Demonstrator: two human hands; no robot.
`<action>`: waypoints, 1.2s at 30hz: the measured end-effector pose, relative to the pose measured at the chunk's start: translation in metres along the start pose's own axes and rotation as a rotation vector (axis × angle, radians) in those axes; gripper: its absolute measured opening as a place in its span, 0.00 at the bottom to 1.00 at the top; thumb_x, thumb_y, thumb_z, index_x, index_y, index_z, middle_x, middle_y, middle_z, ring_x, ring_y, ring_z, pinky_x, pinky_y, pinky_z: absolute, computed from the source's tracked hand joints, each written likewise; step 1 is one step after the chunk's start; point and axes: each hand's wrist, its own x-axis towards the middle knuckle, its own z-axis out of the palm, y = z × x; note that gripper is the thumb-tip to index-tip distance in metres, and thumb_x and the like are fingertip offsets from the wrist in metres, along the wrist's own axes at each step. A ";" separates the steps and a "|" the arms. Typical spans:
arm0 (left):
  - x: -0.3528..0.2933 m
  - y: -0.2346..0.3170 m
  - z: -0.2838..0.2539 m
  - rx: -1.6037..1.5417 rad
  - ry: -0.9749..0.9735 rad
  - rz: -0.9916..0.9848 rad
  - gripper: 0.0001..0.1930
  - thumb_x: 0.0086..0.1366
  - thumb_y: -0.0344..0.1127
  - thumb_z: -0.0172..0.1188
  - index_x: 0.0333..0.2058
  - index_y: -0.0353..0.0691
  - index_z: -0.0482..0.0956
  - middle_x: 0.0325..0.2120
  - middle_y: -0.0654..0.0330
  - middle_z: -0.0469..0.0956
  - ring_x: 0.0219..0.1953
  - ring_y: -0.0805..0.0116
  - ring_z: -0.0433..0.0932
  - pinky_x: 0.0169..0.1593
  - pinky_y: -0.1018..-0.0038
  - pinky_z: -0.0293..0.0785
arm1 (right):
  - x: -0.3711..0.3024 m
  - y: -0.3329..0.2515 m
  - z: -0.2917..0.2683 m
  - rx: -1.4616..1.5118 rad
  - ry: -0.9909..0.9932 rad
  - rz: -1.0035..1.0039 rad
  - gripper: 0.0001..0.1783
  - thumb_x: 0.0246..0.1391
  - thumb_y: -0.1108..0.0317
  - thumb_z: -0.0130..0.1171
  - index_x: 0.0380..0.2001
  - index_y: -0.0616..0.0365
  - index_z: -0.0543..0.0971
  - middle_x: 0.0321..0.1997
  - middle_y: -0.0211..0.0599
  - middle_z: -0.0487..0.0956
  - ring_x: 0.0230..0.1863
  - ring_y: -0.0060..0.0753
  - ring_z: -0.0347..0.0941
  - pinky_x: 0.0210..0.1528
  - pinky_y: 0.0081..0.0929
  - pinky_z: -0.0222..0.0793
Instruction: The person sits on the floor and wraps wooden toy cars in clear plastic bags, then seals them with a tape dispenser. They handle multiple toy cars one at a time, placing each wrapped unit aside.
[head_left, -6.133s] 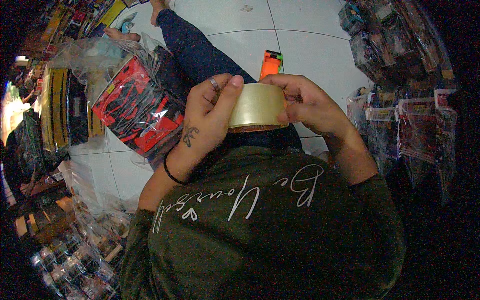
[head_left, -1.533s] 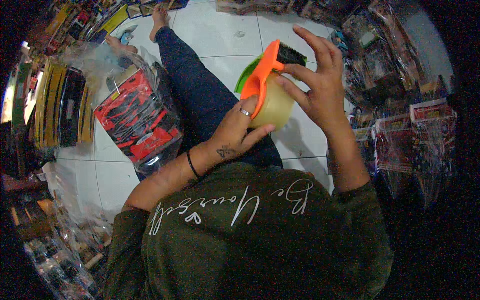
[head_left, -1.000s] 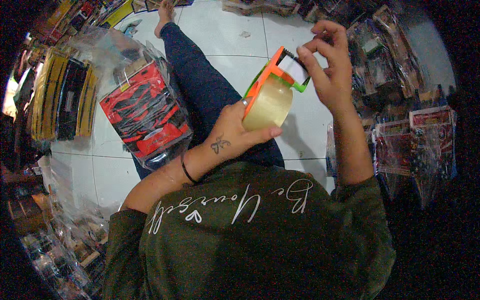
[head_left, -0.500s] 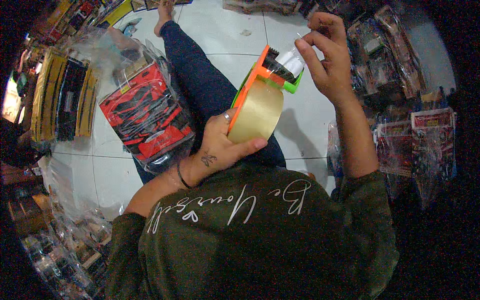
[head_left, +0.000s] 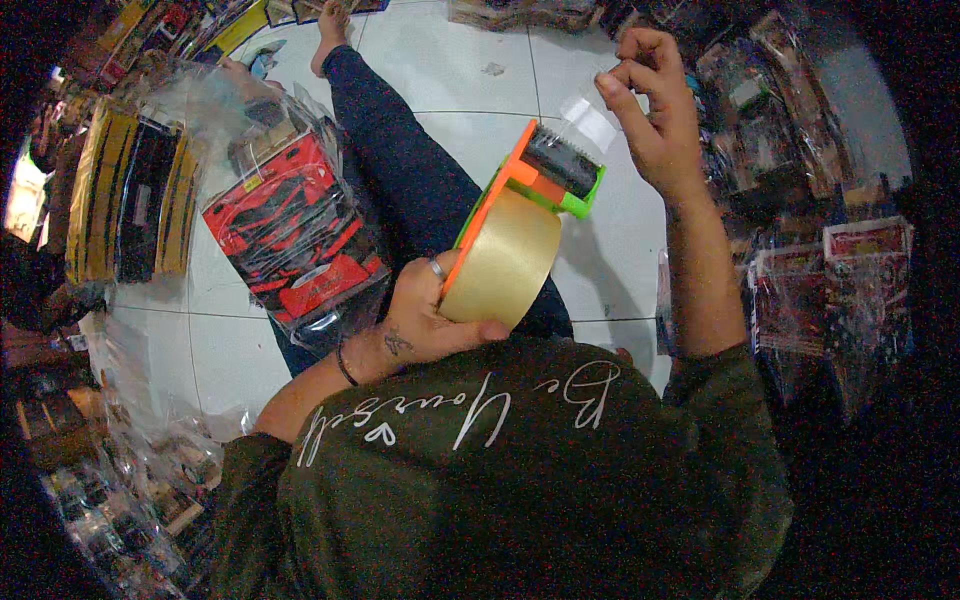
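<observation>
My left hand (head_left: pixel 425 310) grips an orange and green tape dispenser (head_left: pixel 520 165) loaded with a wide, yellowish roll of packing tape (head_left: pixel 505 262). The thumb presses along the roll's lower edge. Beyond the dispenser's dark toothed end, my right hand (head_left: pixel 650 115) pinches the end of a clear strip of tape (head_left: pixel 590 122) between thumb and fingers. Light glares white on the strip. Whether it still joins the roll, I cannot tell. Left of the dispenser, a red and black package (head_left: pixel 300 235) in clear plastic leans by my leg.
Yellow and black stacked packs (head_left: pixel 130 200) stand at the left. Plastic-wrapped red packs (head_left: pixel 865 270) and other bundles line the right side. Wrapped goods (head_left: pixel 130 500) lie at the lower left. White floor tiles (head_left: pixel 470 60) show around my outstretched leg (head_left: pixel 400 130).
My left hand and the dispenser have moved down and slightly left, toward my body. The gap between the toothed end and my right hand has grown, showing more of the strip.
</observation>
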 end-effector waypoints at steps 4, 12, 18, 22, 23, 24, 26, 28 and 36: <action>0.000 -0.004 0.005 -0.337 0.012 -0.259 0.25 0.47 0.43 0.70 0.40 0.36 0.73 0.29 0.63 0.78 0.31 0.78 0.75 0.36 0.77 0.72 | -0.020 0.024 0.020 0.375 0.019 0.346 0.14 0.51 0.60 0.57 0.24 0.62 0.75 0.36 0.30 0.69 0.38 0.24 0.65 0.43 0.18 0.59; 0.006 -0.022 0.017 -0.685 0.123 0.026 0.29 0.52 0.46 0.66 0.46 0.35 0.66 0.31 0.60 0.76 0.33 0.74 0.74 0.38 0.75 0.72 | -0.093 -0.013 0.071 2.096 -0.128 0.680 0.36 0.54 0.50 0.52 0.59 0.60 0.57 0.57 0.45 0.66 0.57 0.41 0.64 0.62 0.37 0.55; 0.021 -0.043 0.022 -0.368 0.205 -0.054 0.28 0.56 0.36 0.59 0.53 0.34 0.59 0.48 0.52 0.63 0.50 0.71 0.65 0.52 0.71 0.63 | -0.116 -0.031 0.058 1.220 0.218 1.077 0.25 0.46 0.67 0.58 0.49 0.60 0.67 0.46 0.38 0.72 0.48 0.33 0.69 0.51 0.33 0.67; 0.038 -0.030 0.009 -0.303 0.272 -0.108 0.28 0.62 0.49 0.51 0.52 0.34 0.58 0.39 0.54 0.70 0.40 0.67 0.72 0.44 0.73 0.69 | -0.099 -0.028 0.004 0.164 -0.091 0.563 0.35 0.32 0.78 0.57 0.50 0.59 0.64 0.41 0.41 0.72 0.44 0.38 0.71 0.48 0.29 0.66; 0.043 -0.026 0.006 -0.415 0.213 -0.231 0.26 0.62 0.49 0.52 0.49 0.34 0.61 0.36 0.56 0.70 0.36 0.70 0.73 0.39 0.76 0.70 | -0.098 -0.034 -0.004 0.075 -0.164 0.523 0.35 0.31 0.77 0.58 0.50 0.59 0.63 0.41 0.42 0.72 0.44 0.41 0.71 0.48 0.31 0.66; 0.046 -0.021 0.002 -0.495 0.197 -0.352 0.24 0.62 0.48 0.53 0.46 0.34 0.63 0.32 0.57 0.71 0.32 0.73 0.74 0.35 0.79 0.71 | -0.098 -0.041 -0.010 0.004 -0.194 0.405 0.35 0.30 0.76 0.58 0.49 0.58 0.63 0.40 0.43 0.72 0.44 0.44 0.71 0.48 0.33 0.66; 0.052 -0.015 0.006 -0.365 0.201 -0.457 0.19 0.65 0.49 0.47 0.34 0.35 0.69 0.20 0.61 0.71 0.19 0.74 0.72 0.25 0.78 0.70 | -0.097 -0.055 -0.019 -0.032 -0.249 0.405 0.36 0.29 0.75 0.56 0.49 0.58 0.63 0.42 0.44 0.70 0.47 0.40 0.68 0.50 0.31 0.63; 0.051 -0.013 0.008 -0.290 0.224 -0.378 0.18 0.66 0.47 0.46 0.29 0.35 0.71 0.18 0.62 0.71 0.18 0.75 0.71 0.23 0.79 0.69 | -0.095 -0.062 -0.023 -0.061 -0.302 0.324 0.36 0.27 0.74 0.55 0.49 0.57 0.63 0.44 0.44 0.68 0.49 0.40 0.67 0.52 0.30 0.62; 0.039 -0.011 0.015 0.060 0.420 -0.240 0.16 0.65 0.40 0.48 0.25 0.33 0.73 0.17 0.55 0.71 0.19 0.68 0.71 0.24 0.74 0.66 | -0.082 -0.074 -0.055 -0.146 -0.542 -0.013 0.35 0.25 0.74 0.61 0.47 0.50 0.75 0.53 0.47 0.67 0.52 0.45 0.67 0.50 0.33 0.66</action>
